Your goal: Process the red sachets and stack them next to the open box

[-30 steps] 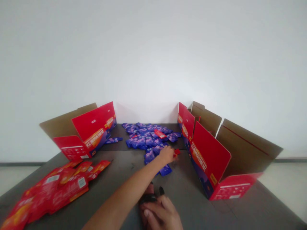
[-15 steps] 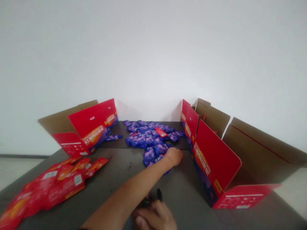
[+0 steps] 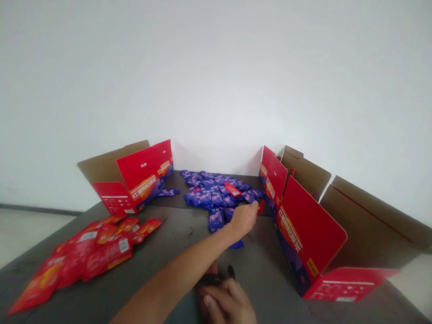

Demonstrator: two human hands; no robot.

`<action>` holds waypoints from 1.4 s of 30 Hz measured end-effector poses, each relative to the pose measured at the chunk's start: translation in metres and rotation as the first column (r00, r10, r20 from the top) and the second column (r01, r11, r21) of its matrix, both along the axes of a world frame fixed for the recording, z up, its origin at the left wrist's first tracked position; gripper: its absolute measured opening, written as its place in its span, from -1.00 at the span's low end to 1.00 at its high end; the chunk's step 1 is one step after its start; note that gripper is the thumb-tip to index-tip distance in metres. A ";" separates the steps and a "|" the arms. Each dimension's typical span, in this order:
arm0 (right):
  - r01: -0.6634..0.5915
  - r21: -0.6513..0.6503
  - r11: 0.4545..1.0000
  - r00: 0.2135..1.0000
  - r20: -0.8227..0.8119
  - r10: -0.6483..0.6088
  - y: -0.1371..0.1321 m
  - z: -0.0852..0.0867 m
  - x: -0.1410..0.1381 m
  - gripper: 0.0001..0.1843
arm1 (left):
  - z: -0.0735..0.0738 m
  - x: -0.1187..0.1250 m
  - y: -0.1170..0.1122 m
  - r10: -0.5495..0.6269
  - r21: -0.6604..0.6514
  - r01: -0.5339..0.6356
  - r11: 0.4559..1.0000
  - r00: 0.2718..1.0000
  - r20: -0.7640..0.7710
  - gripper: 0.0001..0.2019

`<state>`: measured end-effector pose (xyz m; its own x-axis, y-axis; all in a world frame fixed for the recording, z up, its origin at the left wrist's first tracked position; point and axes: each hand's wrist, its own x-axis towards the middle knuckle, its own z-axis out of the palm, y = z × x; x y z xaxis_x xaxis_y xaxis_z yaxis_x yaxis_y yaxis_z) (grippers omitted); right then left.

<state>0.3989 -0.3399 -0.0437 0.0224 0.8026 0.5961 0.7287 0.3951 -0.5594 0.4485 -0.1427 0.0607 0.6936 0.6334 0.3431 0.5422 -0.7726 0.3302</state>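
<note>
My left arm stretches across from the lower left. Its hand (image 3: 245, 219) is closed on a small red pouch (image 3: 260, 207), of which only the end shows past the fingers. Beneath and beside that hand lies a pile of purple pouches (image 3: 216, 218), with one red pouch (image 3: 232, 189) on top. Low at the front edge, my right hand (image 3: 229, 301) is closed, its fingers curled around a black object (image 3: 212, 279) whose kind I cannot make out. My left forearm hides part of it.
Red pouches (image 3: 101, 252) lie heaped on the grey table (image 3: 175, 234) at left. An open red carton (image 3: 145, 168) stands behind them. On the right are more open red cartons (image 3: 308, 225) in a row, flaps up. A white wall (image 3: 216, 90) closes the back.
My left hand has risen slightly, and the red pouch now shows beyond its fingers. The view has shifted, so the cartons and pouches appear further right. My right hand keeps its closed pose.
</note>
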 end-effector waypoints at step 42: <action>0.170 -0.191 0.967 0.972 -0.127 -0.197 -0.018 0.037 -0.007 -0.69 | -0.075 -0.359 -0.206 0.006 0.088 -0.009 0.996 0.999 0.032 -0.58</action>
